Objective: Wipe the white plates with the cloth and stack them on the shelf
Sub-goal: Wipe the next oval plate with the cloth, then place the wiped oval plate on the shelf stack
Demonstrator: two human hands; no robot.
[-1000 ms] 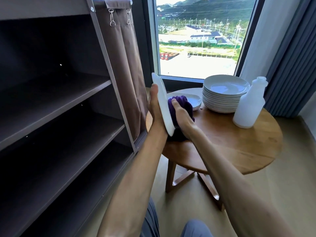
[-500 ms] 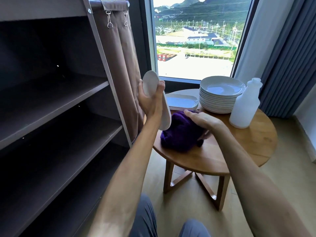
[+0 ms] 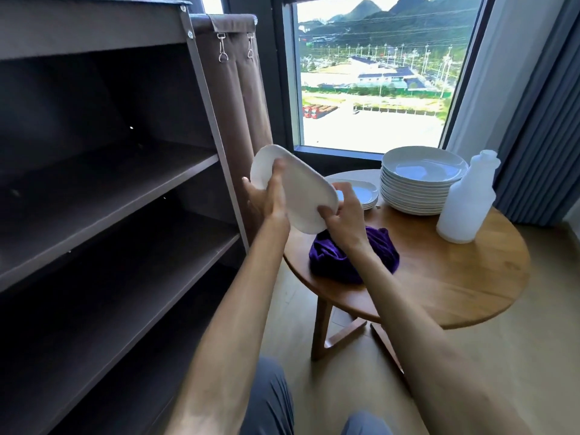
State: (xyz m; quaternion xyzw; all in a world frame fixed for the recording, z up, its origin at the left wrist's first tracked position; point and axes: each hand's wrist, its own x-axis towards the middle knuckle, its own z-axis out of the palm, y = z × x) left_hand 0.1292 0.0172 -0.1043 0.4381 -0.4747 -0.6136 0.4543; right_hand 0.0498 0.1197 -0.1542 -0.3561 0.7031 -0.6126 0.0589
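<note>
Both hands grip one white plate (image 3: 298, 196) held tilted above the round wooden table (image 3: 455, 277): left hand (image 3: 266, 199) curled round its far edge, right hand (image 3: 342, 215) apparently pinching the near rim. The purple cloth (image 3: 329, 262) lies at 6 o'clock beneath; the plate stack (image 3: 420, 180) sits at 3 o'clock.

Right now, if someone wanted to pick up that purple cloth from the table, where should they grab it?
Probably from above, at the bunched top of the purple cloth. It lies crumpled in a soft mound on the round table, so fingers can pinch a raised fold there.
</note>
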